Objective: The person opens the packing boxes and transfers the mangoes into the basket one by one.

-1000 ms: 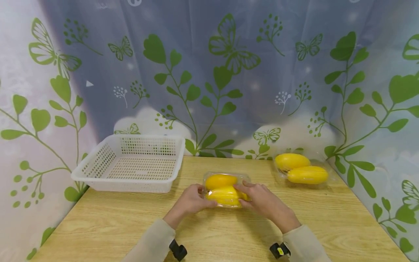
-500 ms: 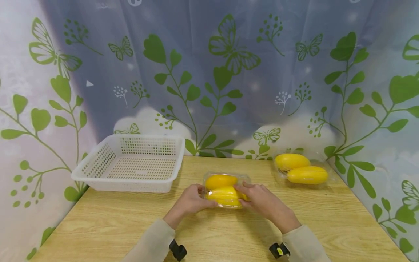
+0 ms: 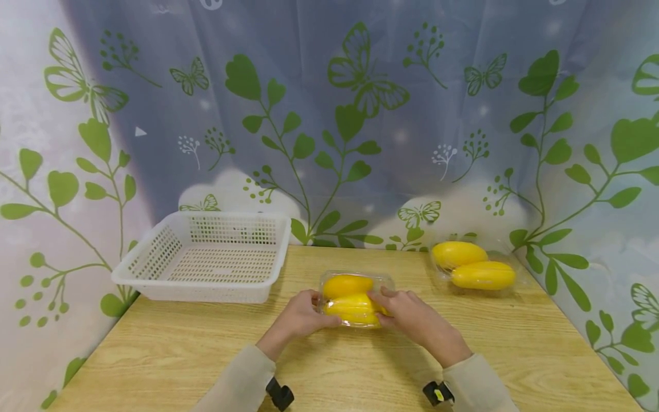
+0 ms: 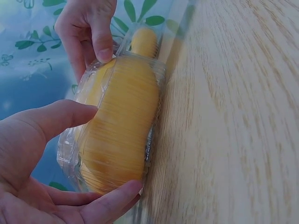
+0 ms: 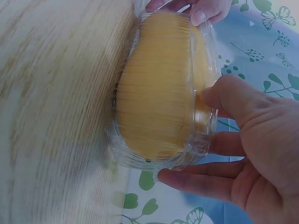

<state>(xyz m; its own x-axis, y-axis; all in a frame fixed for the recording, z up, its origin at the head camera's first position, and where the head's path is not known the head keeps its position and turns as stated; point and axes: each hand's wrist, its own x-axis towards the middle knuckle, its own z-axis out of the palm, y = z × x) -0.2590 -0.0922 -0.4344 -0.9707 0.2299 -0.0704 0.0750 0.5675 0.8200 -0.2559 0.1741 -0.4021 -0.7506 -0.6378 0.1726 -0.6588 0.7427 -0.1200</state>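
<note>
In the head view, a clear plastic clamshell box [image 3: 384, 280] lies on the table in front of me. Inside sit two yellow oblong fruits [image 3: 348, 284], one behind the other. My left hand [image 3: 297, 313] grips the box's left end, thumb over the near edge. My right hand [image 3: 412, 316] holds the opposite end, its thumb on the lid. The left wrist view has the left hand's fingers [image 4: 112, 200] wrapped round the box's end. From the right wrist, the right hand [image 5: 266, 140] spreads along the lid side, and plastic covers the fruit [image 5: 154, 88].
A white perforated plastic basket [image 3: 201, 290] stands at the back left of the wooden table [image 3: 329, 377]. At the back right is another clear box with two yellow fruits [image 3: 483, 276]. A patterned curtain [image 3: 319, 114] hangs behind the table.
</note>
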